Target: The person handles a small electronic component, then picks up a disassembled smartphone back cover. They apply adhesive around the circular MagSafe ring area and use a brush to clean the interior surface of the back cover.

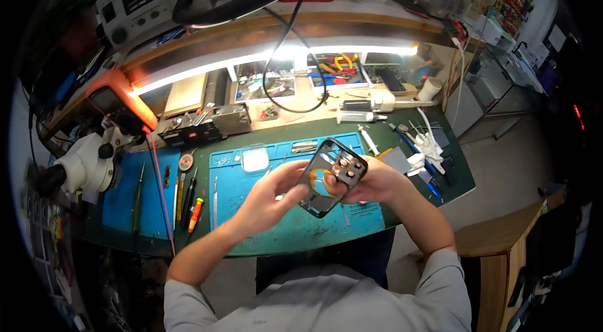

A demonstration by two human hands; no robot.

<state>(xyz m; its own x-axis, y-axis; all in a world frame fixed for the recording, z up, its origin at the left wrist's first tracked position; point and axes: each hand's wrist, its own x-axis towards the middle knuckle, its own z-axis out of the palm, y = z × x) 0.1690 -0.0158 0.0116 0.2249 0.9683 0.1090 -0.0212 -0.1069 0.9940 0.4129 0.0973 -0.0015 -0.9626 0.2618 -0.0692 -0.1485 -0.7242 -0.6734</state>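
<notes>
Above the blue work mat (242, 228), I hold a dark phone housing (309, 201) tilted between both hands. It has a round opening in its middle and camera holes at its upper right. My left hand (274, 201) grips the left edge, thumb along the side. My right hand (375, 182) is closed on the right edge, and a fingertip shows at the round opening. Most of the right hand's other fingers are hidden behind the housing. Behind it on the mat are a small clear dish (255, 158) and some metal pieces (304, 146).
On the left stand a white microscope (85, 165) and an orange multimeter (122, 103). Screwdrivers, one orange (196, 214), lie beside the mat. Syringes (361, 116), white tissue (427, 146) and blue-handled tools (433, 189) lie right. A black cable (276, 96) hangs in front.
</notes>
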